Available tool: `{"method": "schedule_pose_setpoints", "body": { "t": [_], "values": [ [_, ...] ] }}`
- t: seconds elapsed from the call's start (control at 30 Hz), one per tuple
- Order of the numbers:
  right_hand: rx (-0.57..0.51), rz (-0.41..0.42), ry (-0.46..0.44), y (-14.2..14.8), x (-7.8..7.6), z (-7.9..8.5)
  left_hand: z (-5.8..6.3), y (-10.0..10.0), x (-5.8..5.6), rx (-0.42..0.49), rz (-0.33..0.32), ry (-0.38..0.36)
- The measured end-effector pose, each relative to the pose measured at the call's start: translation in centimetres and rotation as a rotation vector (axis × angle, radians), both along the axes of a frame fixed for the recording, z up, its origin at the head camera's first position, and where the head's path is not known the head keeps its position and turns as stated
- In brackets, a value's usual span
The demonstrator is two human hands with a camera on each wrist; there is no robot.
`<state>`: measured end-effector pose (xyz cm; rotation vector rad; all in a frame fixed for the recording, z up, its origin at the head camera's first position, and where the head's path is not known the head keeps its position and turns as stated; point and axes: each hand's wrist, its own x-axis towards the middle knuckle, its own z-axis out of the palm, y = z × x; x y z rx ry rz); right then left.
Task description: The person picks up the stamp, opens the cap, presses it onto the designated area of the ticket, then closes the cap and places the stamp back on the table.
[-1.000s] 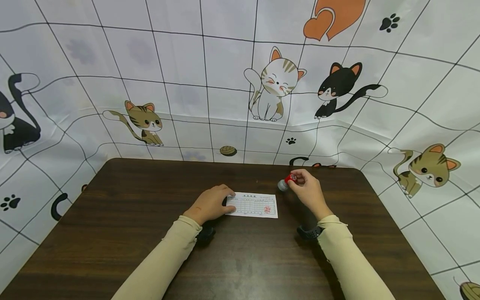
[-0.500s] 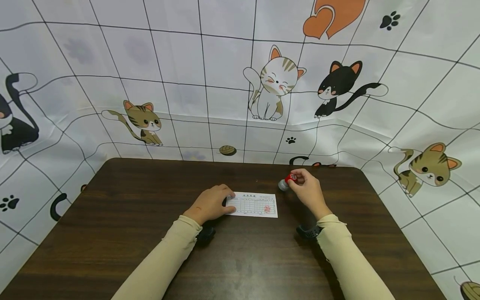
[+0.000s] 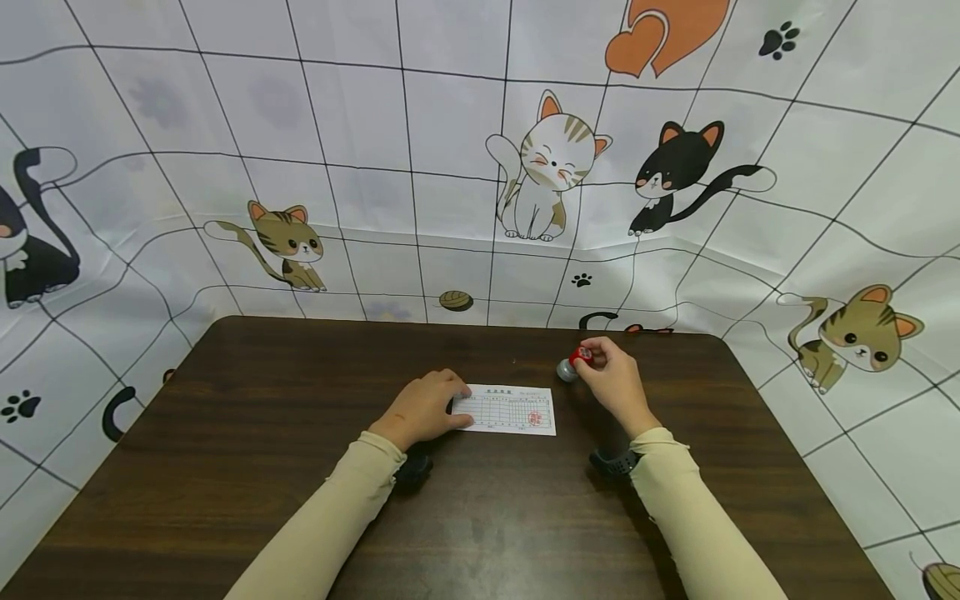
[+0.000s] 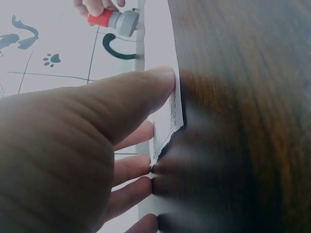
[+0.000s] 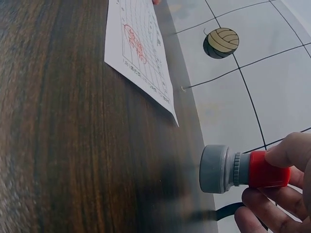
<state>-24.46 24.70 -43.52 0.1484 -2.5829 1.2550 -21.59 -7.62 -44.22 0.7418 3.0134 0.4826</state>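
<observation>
A small white printed form (image 3: 510,410) with a grid and a red seal mark lies on the dark wooden table (image 3: 480,517). My left hand (image 3: 423,408) holds down its left end. Its thumb (image 4: 155,85) presses on the paper, while the other fingertips rest at the left and far edges. To the right of the form, my right hand (image 3: 617,385) pinches the red end of a stamp (image 5: 233,168) between thumb and fingers. The stamp's wide grey end points left and stands just above the table, tilted. That grey end's face is turned away from the right wrist view.
Behind the table hangs a white sheet (image 3: 442,200) with a grid of lines and cartoon cats, close to the far table edge. A dark band (image 3: 617,463) sits on the right wrist and a dark device (image 3: 412,471) on the left.
</observation>
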Motion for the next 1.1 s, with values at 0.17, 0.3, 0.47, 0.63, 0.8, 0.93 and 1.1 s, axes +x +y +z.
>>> {"method": "schedule_pose_setpoints", "body": {
  "t": [0.17, 0.3, 0.47, 0.63, 0.8, 0.93, 1.1],
  "values": [
    [0.017, 0.0, -0.004, -0.1, -0.2, -0.3, -0.1, 0.0, 0.0, -0.001, -0.01, 0.001],
    [0.045, -0.006, -0.001, -0.3, -0.2, -0.5, -0.1, 0.0, 0.1, 0.008, -0.016, 0.0],
    [0.12, -0.014, 0.017, -0.4, -0.3, -0.6, -0.2, 0.1, 0.1, 0.01, -0.004, -0.003],
    [0.191, -0.021, 0.053, -0.6, -0.3, -0.6, -0.3, 0.2, 0.0, 0.03, 0.0, -0.01],
    [0.215, -0.015, 0.039, -0.7, -0.3, -0.5, -0.2, 0.2, -0.3, 0.033, -0.011, -0.037],
    [0.169, -0.001, 0.001, -0.7, -0.1, -0.1, 0.3, -0.2, -0.8, 0.041, 0.0, -0.062],
    [0.12, -0.009, 0.011, 0.3, 0.5, 0.0, 1.3, -1.6, -1.4, 0.118, 0.098, -0.034]
  ]
}}
